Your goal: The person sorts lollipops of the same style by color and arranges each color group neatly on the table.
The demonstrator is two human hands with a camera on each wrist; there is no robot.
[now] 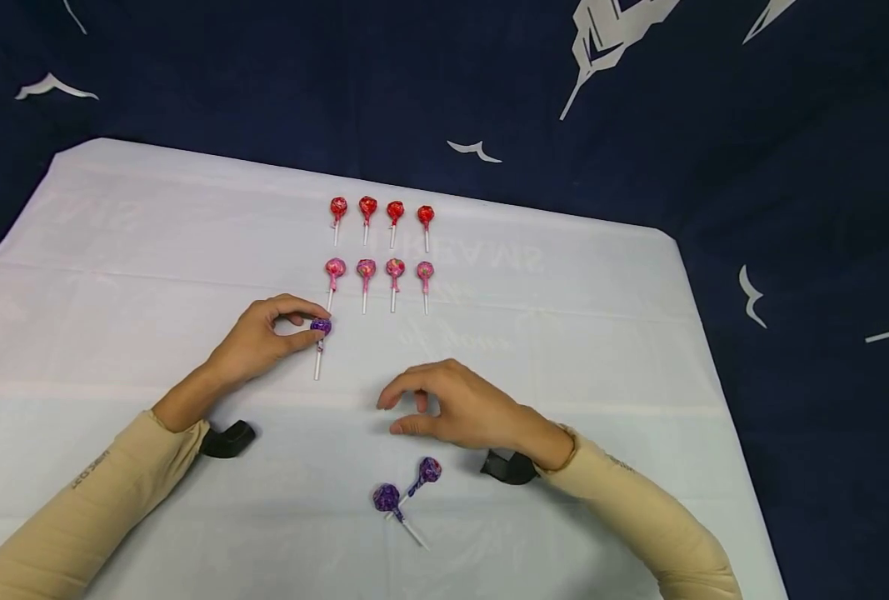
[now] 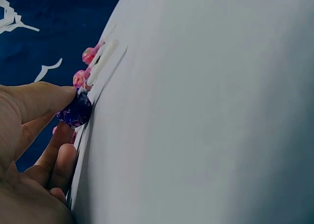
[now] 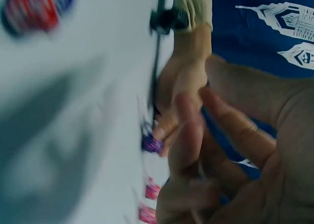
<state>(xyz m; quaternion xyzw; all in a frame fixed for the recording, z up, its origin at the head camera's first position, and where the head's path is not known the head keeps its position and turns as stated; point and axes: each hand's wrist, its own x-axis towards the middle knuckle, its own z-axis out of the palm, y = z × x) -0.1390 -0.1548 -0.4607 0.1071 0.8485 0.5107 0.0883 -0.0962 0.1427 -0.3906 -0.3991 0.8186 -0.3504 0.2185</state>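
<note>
My left hand pinches the head of a purple lollipop between thumb and fingers. Its white stick points toward me, just below the leftmost pink lollipop. In the left wrist view the wrapped purple head sits between thumb and fingertips, close to the tabletop. My right hand hovers over the table with loosely bent fingers and nothing between them. Nearer to me, below it, lie two more purple lollipops, one with its stick crossing that of the other.
Several red lollipops form a row at the back, sticks toward me. A row of several pink lollipops lies in front of them. The white tablecloth has faint lettering; dark blue fabric surrounds its far and side edges.
</note>
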